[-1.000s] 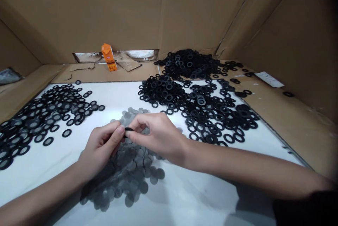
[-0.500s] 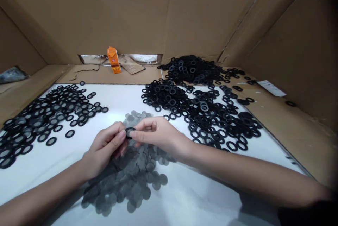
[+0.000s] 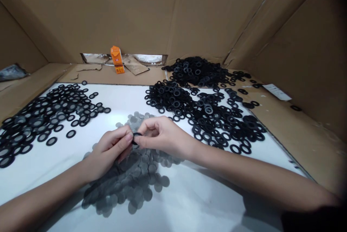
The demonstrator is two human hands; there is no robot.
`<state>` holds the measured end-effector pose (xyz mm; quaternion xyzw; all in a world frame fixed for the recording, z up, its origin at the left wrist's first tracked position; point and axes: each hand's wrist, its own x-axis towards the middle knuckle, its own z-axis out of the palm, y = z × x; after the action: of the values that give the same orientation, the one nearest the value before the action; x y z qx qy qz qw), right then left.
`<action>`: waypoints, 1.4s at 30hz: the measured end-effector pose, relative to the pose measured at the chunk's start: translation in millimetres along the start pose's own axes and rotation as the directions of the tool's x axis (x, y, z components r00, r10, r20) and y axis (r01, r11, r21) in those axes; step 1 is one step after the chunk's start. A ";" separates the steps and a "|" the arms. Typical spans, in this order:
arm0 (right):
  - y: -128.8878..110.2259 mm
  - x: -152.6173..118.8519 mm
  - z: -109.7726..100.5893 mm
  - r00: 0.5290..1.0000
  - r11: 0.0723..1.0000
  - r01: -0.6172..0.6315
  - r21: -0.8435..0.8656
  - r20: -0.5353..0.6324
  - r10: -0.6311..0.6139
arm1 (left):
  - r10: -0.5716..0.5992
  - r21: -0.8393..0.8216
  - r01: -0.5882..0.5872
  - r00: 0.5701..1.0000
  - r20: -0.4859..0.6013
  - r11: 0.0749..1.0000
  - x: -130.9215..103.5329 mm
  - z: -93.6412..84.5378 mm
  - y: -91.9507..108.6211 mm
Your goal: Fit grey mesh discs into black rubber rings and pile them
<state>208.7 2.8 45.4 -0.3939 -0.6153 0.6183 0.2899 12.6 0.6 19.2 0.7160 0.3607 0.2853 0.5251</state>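
A black ring washer [image 3: 137, 134] is pinched between both hands, above the middle of the white board [image 3: 195, 203]. My left hand [image 3: 111, 154] grips its left edge with thumb and fingers. From the right, my right hand [image 3: 164, 136] holds the opposite edge, with its thumb across the front. The fingers cover much of the washer, and I cannot make out whether a disc sits inside it. Under the hands spreads a pile of thin grey mesh discs [image 3: 132, 188], partly hidden by them.
Black rings with grey discs inside [image 3: 54, 120] are heaped at the left. Open black rings [image 3: 208, 123] cover the right of the board, and another heap of rings [image 3: 195, 71] stands behind. Cardboard walls [image 3: 130, 15] enclose the area. An orange carton [image 3: 117, 59] stands by a slot.
The washer has tilted and now shows more edge-on, its grey centre no longer visible. Both hands keep their pinch on it with a slight shift. The view has moved a little.
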 end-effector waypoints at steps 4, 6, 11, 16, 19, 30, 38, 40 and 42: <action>-1.6 -1.0 0.4 0.996 0.980 0.071 -0.185 -0.043 -0.080 | 0.032 0.009 -0.031 0.999 -0.040 0.999 -1.3 1.7 -3.3; -1.7 -1.9 2.8 0.989 0.952 0.088 -0.294 -0.086 -0.118 | 0.055 0.030 -0.053 0.996 -0.076 0.998 -2.8 3.1 -5.7; 1.1 -6.1 10.8 0.964 0.901 0.134 -0.413 -0.158 -0.216 | 0.174 0.170 -0.146 0.971 -0.165 0.975 -6.1 6.2 -11.6; 3.1 -8.4 12.4 0.943 0.885 0.195 -0.422 -0.167 -0.287 | 0.282 0.250 -0.236 0.944 -0.170 0.939 -4.0 5.4 -15.9; 2.8 -6.6 11.2 0.967 0.936 0.166 -0.310 -0.136 -0.217 | 0.216 0.180 -0.186 0.962 -0.166 0.966 -1.6 4.6 -15.6; 3.4 -0.2 9.4 0.990 0.995 0.083 0.062 -0.123 -0.075 | 0.066 -0.077 -0.082 0.980 -0.185 0.994 2.4 5.1 -17.1; 5.2 2.1 6.6 0.993 0.999 0.028 0.028 -0.113 -0.025 | 0.018 -0.166 -0.037 0.994 -0.112 0.985 6.4 5.0 -17.5; 7.2 2.7 7.0 0.990 0.999 0.037 -0.039 -0.131 -0.042 | 0.004 -0.107 -0.013 0.996 -0.090 0.994 7.1 4.4 -15.6; 9.2 3.1 7.9 0.987 0.994 0.064 -0.088 -0.143 -0.076 | 0.007 -0.016 -0.008 0.998 -0.069 1.000 7.4 4.1 -12.8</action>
<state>201.5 0.5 35.4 -0.4281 -0.6308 0.5512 0.3392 17.3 6.8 5.9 0.7029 0.3736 0.3146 0.5172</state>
